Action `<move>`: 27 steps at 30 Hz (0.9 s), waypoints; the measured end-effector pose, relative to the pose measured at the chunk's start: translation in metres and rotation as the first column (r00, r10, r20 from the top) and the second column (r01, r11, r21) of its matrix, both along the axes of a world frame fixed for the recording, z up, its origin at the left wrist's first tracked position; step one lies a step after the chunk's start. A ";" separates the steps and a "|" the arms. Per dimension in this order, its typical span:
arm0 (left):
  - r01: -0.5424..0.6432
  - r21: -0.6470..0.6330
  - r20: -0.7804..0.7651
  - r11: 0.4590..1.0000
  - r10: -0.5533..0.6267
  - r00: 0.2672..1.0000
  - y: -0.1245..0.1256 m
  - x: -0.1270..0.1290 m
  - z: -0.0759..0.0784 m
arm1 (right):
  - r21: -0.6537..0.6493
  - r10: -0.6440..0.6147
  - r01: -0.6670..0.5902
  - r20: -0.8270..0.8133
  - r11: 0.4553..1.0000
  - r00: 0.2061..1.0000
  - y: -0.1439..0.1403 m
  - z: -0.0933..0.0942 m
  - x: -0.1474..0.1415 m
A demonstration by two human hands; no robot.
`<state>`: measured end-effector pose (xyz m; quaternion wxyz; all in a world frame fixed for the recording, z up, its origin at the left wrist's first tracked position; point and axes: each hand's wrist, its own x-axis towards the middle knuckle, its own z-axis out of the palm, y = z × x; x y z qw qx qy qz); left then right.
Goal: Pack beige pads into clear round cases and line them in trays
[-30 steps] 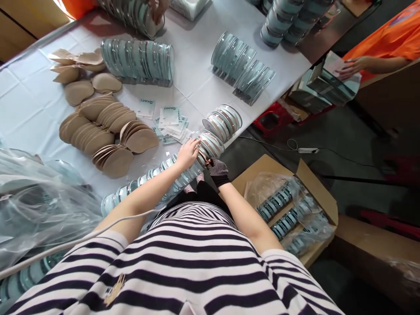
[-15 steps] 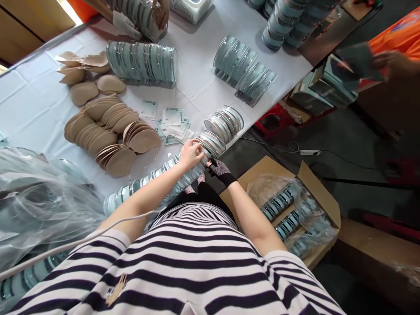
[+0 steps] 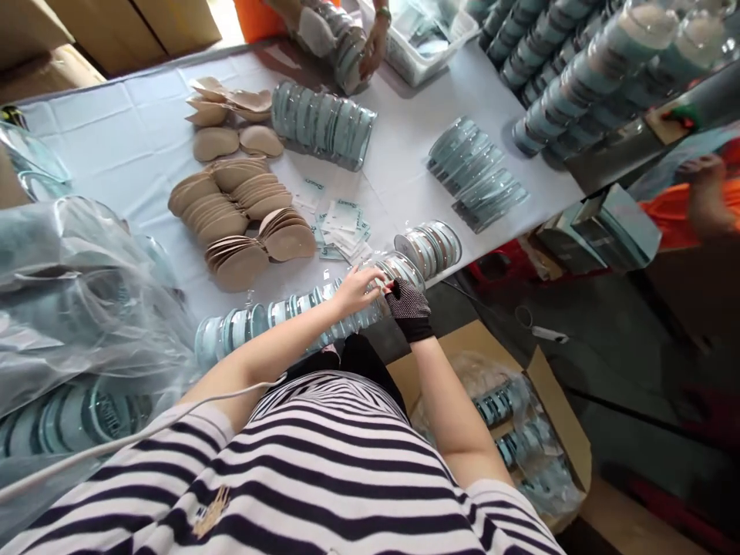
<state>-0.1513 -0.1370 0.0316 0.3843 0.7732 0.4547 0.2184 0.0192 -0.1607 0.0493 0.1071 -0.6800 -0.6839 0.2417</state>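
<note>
Since a moment ago the head has turned, so the white table shows farther right. Brown pads sit there in bunches. A long row of round clear packs lies along the near edge — the bare left hand is over it, fingers bent. Gloved, the right hand is at its near side — I can't tell if either grips a pack.

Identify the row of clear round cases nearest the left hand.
The long row of clear round cases along the near edge of the white table: the left hand is over it, while the other table rows sit farther away.
</note>
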 end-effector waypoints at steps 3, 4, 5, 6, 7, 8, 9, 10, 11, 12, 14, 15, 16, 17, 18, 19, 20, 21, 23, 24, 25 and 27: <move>-0.081 -0.076 -0.001 0.994 0.081 0.997 -0.013 -0.035 0.003 | 0.077 0.132 -0.136 0.051 0.988 0.990 0.059 0.005 -0.012; -0.118 -0.098 -0.014 0.988 0.117 0.993 -0.017 -0.046 0.002 | 0.076 0.182 -0.189 0.088 0.979 0.979 0.084 0.003 -0.021; -0.155 -0.117 -0.025 0.981 0.153 0.988 -0.019 -0.056 0.001 | 0.061 0.231 -0.240 0.130 0.969 0.964 0.110 -0.001 -0.031; -0.189 -0.132 -0.033 0.973 0.187 0.982 -0.021 -0.064 -0.001 | 0.036 0.284 -0.295 0.175 0.955 0.943 0.135 -0.006 -0.043; -0.220 -0.144 -0.035 0.965 0.218 0.975 -0.022 -0.071 -0.003 | 0.002 0.342 -0.351 0.223 0.936 0.913 0.157 -0.013 -0.055; -0.248 -0.155 -0.030 0.956 0.247 0.969 -0.022 -0.076 -0.005 | -0.044 0.400 -0.403 0.272 0.914 0.876 0.177 -0.021 -0.066; -0.278 -0.168 -0.021 0.946 0.278 0.960 -0.021 -0.080 -0.006 | -0.098 0.454 -0.447 0.314 0.889 0.834 0.193 -0.029 -0.077; -0.309 -0.184 -0.010 0.933 0.313 0.950 -0.020 -0.083 -0.008 | -0.157 0.503 -0.480 0.346 0.863 0.792 0.205 -0.038 -0.086; -0.342 -0.204 -0.001 0.917 0.349 0.937 -0.018 -0.084 -0.009 | -0.212 0.540 -0.498 0.368 0.841 0.757 0.214 -0.046 -0.092; -0.376 -0.227 0.004 0.898 0.387 0.922 -0.017 -0.086 -0.010 | -0.257 0.563 -0.501 0.380 0.826 0.734 0.220 -0.053 -0.097; -0.446 -0.277 0.001 0.851 0.464 0.886 -0.014 -0.087 -0.014 | -0.309 0.590 -0.503 0.379 0.807 0.713 0.228 -0.063 -0.099; -0.475 -0.297 -0.001 0.828 0.498 0.867 -0.012 -0.087 -0.016 | -0.319 0.599 -0.508 0.374 0.800 0.708 0.231 -0.066 -0.098; -0.501 -0.311 0.001 0.808 0.527 0.850 -0.009 -0.087 -0.018 | -0.328 0.609 -0.514 0.369 0.792 0.702 0.234 -0.067 -0.095; -0.521 -0.320 0.007 0.791 0.552 0.834 -0.006 -0.088 -0.019 | -0.339 0.617 -0.518 0.367 0.786 0.696 0.237 -0.065 -0.092; -0.539 -0.319 0.019 0.780 0.574 0.819 -0.001 -0.090 -0.020 | -0.337 0.617 -0.518 0.366 0.786 0.697 0.241 -0.061 -0.089; -0.557 -0.308 0.038 0.772 0.595 0.803 0.004 -0.093 -0.019 | -0.309 0.607 -0.523 0.359 0.794 0.710 0.245 -0.055 -0.086; -0.579 -0.286 0.064 0.764 0.618 0.784 0.011 -0.097 -0.016 | -0.252 0.598 -0.542 0.334 0.801 0.728 0.247 -0.046 -0.083; -0.608 -0.254 0.094 0.752 0.644 0.759 0.019 -0.102 -0.011 | -0.170 0.604 -0.581 0.287 0.796 0.744 0.249 -0.035 -0.081; -0.667 -0.175 0.151 0.724 0.690 0.708 0.037 -0.113 0.005 | 0.028 0.686 -0.694 0.128 0.719 0.716 0.247 -0.006 -0.081; -0.682 -0.144 0.174 0.717 0.697 0.695 0.046 -0.118 0.015 | 0.110 0.754 -0.752 0.034 0.649 0.656 0.244 0.010 -0.083; -0.670 -0.134 0.190 0.730 0.683 0.706 0.054 -0.121 0.025 | 0.162 0.819 -0.805 -0.058 0.571 0.570 0.239 0.026 -0.085; -0.521 -0.232 0.241 0.821 0.567 0.787 0.067 -0.122 0.042 | 0.207 0.875 -0.859 -0.244 0.468 0.418 0.226 0.054 -0.092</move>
